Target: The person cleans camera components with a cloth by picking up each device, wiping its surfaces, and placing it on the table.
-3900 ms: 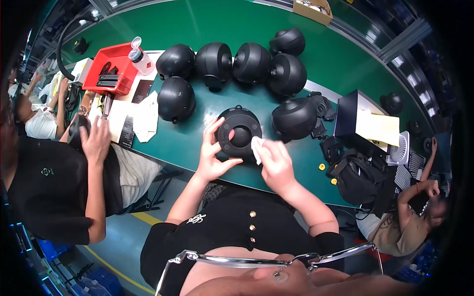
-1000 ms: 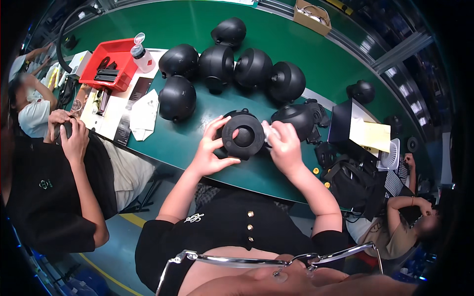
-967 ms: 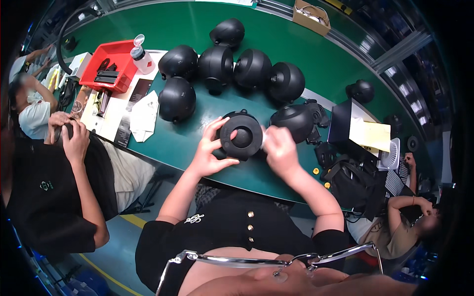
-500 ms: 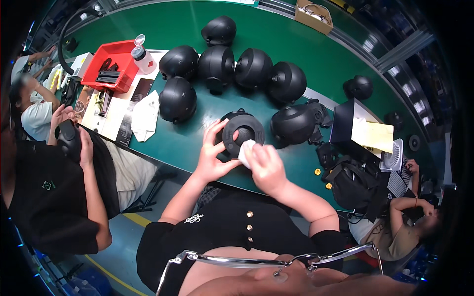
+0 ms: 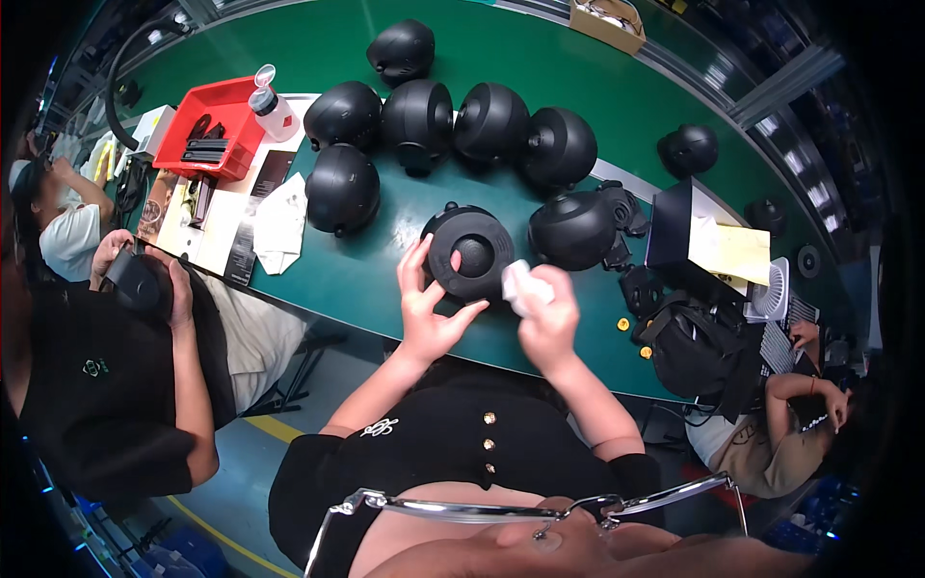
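A black ball-shaped housing rests at the table's near edge, its round ring face turned up toward me. My left hand holds it from the left, thumb spread below; a fingertip shows inside the ring's opening. In my right hand a crumpled white wipe is pinched, close by the housing's lower right side; the hand is slightly blurred. Whether the wipe touches the housing I cannot tell. Another black housing lies just to the right, and one more sits to the left.
Several black housings stand in a row behind. At left are a white cloth, a red bin and a clear bottle. At right are a dark box, a black bag and yellow caps. A co-worker sits left.
My right hand has drawn the wipe from the ring's lower edge outward to the right. The housing is tilted a little differently in my left hand. The co-worker at left has turned the part held.
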